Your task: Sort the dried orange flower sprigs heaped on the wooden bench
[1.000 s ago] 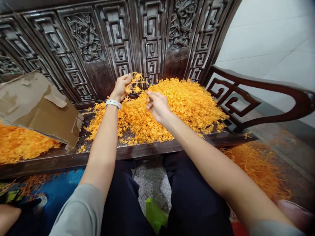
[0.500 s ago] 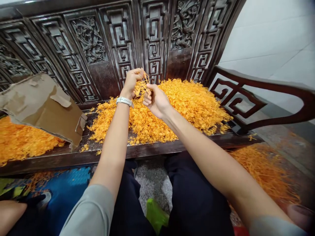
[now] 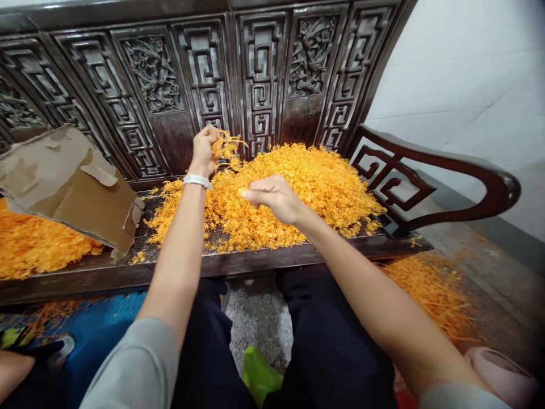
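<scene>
Above the heap, my left hand is closed on a loose, stringy cluster of orange strands, which sticks out to the right of the fingers. My right hand is lower and to the right, apart from the cluster. Its thumb and fingers are pressed together, and a small orange bit seems to show at the tips; I cannot make out its kind. Below and behind both hands spreads a large heap of small, spidery orange pieces on a dark wooden bench seat.
A torn cardboard piece stands on the bench at left, with a second orange heap beyond it. The carved backrest and armrest bound the seat. Orange strands lie on the floor at right. Another person's limb shows at lower left.
My hands have drawn apart: the left kept the strand cluster and moved left, while the right came down, its fingers now pressed together. The whole view has shifted slightly.
</scene>
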Tool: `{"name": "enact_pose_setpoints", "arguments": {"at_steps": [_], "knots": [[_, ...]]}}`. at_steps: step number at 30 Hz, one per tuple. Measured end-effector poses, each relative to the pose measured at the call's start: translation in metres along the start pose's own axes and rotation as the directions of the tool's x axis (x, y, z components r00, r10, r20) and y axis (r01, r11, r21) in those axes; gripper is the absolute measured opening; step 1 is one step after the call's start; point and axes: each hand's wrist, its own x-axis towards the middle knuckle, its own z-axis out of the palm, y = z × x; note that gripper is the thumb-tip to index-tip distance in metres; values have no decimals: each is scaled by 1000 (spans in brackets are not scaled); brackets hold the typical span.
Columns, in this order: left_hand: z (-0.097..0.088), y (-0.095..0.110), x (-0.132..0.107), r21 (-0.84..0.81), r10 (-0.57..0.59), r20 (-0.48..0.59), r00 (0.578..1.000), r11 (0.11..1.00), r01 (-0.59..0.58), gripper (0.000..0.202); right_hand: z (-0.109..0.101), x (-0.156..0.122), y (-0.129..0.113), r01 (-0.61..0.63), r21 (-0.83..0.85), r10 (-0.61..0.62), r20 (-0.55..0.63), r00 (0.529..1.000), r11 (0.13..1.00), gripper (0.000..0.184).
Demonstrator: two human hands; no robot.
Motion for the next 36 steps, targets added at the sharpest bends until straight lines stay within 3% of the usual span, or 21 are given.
{"name": "enact_pose_setpoints", "arguments": {"at_steps": [3, 5, 6, 7, 9, 10, 11, 12, 14, 17, 20, 23, 24, 26, 28, 30, 31, 32, 34, 35, 36], "knots": [[-22, 1, -12, 184, -59, 106, 993, 982, 39, 39, -16, -19, 1, -40, -50, 43, 51, 998, 998, 47], [-20, 0, -26, 288, -111, 133, 985, 955, 69, 40, -35, -23, 13, -127, -35, 123, -91, 988, 991, 40], [-15, -1, -35, 319, -136, 126, 983, 943, 89, 40, -45, -23, 22, -212, 16, 211, -186, 960, 977, 34], [-7, -2, -43, 340, -160, 112, 981, 933, 113, 41, -55, -22, 31, -316, 92, 329, -271, 905, 944, 26], [7, -5, -62, 362, -208, 90, 974, 918, 163, 41, -71, -21, 49, -508, 227, 556, -369, 745, 831, 19], [13, -5, -73, 364, -231, 91, 969, 913, 184, 41, -76, -21, 56, -575, 237, 619, -380, 687, 783, 28], [17, -6, -84, 358, -249, 98, 964, 912, 199, 40, -77, -22, 62, -615, 201, 641, -370, 673, 762, 39], [20, -6, -95, 349, -260, 110, 959, 914, 208, 39, -75, -24, 65, -621, 145, 629, -339, 700, 770, 47], [23, -8, -119, 318, -269, 124, 955, 923, 218, 37, -64, -27, 66, -547, 89, 554, -174, 814, 832, 54], [23, -12, -153, 263, -253, 126, 959, 941, 214, 39, -35, -27, 58, -400, 201, 394, 73, 916, 894, 39], [24, -16, -176, 286, -160, 208, 965, 953, 97, 44, -10, -24, 52, -290, 242, 299, -1, 954, 926, 38], [23, -14, -180, 333, -90, 312, 946, 943, -20, 45, -1, -20, 50, -224, 160, 239, -84, 967, 961, 52], [21, -13, -177, 332, -89, 296, 951, 943, -15, 44, -1, -20, 47, -217, 137, 230, -88, 969, 966, 55], [14, -12, -166, 292, -97, 148, 984, 955, 51, 42, -5, -23, 35, -218, 108, 225, -56, 973, 970, 58], [1, -13, -150, 199, -139, -78, 987, 968, 152, 43, -11, -28, 14, -241, 76, 230, 130, 965, 968, 60], [-15, -15, -135, 85, -227, -258, 939, 963, 256, 44, -19, -34, -9, -259, 55, 211, 433, 876, 964, 55], [-22, -17, -129, 37, -275, -312, 909, 953, 301, 44, -23, -36, -17, -260, 78, 186, 509, 841, 962, 51], [-28, -18, -125, 0, -319, -338, 885, 941, 339, 44, -27, -37, -23, -251, 132, 156, 492, 856, 959, 46], [-32, -18, -124, -37, -364, -344, 865, 926, 375, 45, -33, -34, -20, -216, 270, 166, 194, 967, 938, 43], [-30, -18, -126, -40, -367, -334, 868, 926, 376, 46, -35, -31, -12, -208, 324, 222, -6, 975, 923, 44], [-25, -17, -130, -38, -362, -319, 876, 928, 370, 48, -35, -28, -1, -224, 360, 296, -158, 942, 905, 46]]}}
